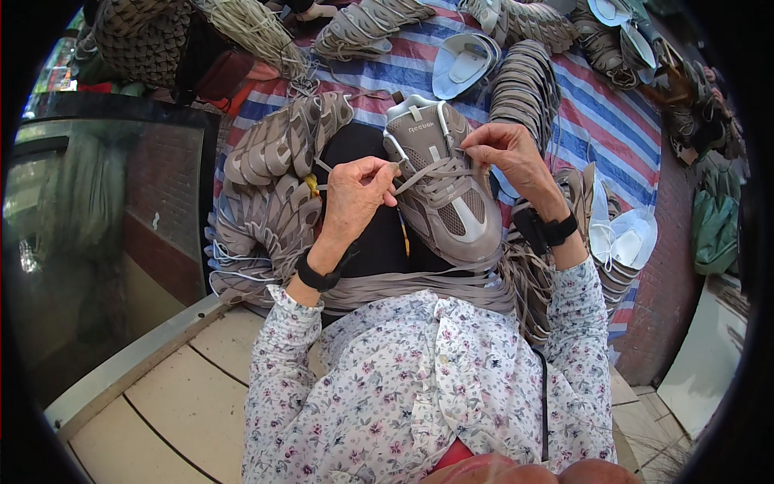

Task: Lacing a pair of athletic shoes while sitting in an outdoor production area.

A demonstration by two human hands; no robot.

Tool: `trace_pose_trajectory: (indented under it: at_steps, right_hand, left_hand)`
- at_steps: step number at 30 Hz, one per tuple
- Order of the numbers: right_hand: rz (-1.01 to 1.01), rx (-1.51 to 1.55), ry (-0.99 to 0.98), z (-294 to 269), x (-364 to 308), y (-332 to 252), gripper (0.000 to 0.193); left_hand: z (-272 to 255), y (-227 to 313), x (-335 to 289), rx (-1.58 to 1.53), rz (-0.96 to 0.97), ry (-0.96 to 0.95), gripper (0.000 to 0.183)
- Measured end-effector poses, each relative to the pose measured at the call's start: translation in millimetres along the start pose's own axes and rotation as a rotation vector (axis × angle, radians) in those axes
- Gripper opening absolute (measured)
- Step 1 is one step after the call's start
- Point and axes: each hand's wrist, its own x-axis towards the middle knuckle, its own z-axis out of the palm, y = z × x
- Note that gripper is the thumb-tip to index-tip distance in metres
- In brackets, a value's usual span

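Observation:
A taupe sneaker (468,215) with grey and white trim rests on my lap, toe toward me and tongue away. A flat taupe shoelace (439,182) crosses its throat. My left hand (355,198) is pinched at the shoe's left eyelet edge, with the lace running from its fingertips. On the opposite edge, my right hand (512,157) pinches the lace near an upper eyelet. The lace tips are too small to make out. More flat laces (403,292) lie in a bundle across my lap behind the toe.
Stacked shoe uppers (274,145) crowd my left side, and another long stack (526,85) stands beyond the sneaker. Pale blue-white insole-shaped pieces (466,64) lie on a striped tarp (609,121). At far left stands a glass-fronted panel (105,234); a green bag (716,218) sits far right.

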Motion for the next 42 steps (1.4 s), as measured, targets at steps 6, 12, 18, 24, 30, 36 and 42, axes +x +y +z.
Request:
trace_pose_trajectory:
  at_steps: [6,12,18,24,30,36,42]
  right_hand:
    - [-0.004,-0.129,0.004,9,8,-19,0.009]
    - [-0.345,-0.711,0.116,36,19,-23,0.01]
    - [-0.664,-0.984,0.161,52,7,-34,0.008]
    - [-0.613,-0.888,-0.033,68,25,-26,0.01]
    - [-0.448,-0.857,-0.059,74,38,-23,0.013]
    - [-0.324,-0.66,-0.225,68,57,-24,0.016]
    - [-0.258,-0.645,-0.287,69,55,-29,0.017]
  left_hand:
    - [-1,-1,-6,0.027,-0.024,0.016,0.025]
    - [3,0,-5,0.027,-0.047,0.017,0.025]
    - [6,0,-3,0.089,-0.074,0.032,0.024]
    - [11,2,1,0.085,-0.078,0.118,0.022]
    - [17,2,5,0.139,-0.078,0.099,0.023]
    - [18,-13,9,0.485,0.292,0.185,0.024]
    - [11,-12,13,0.683,0.405,0.158,0.024]
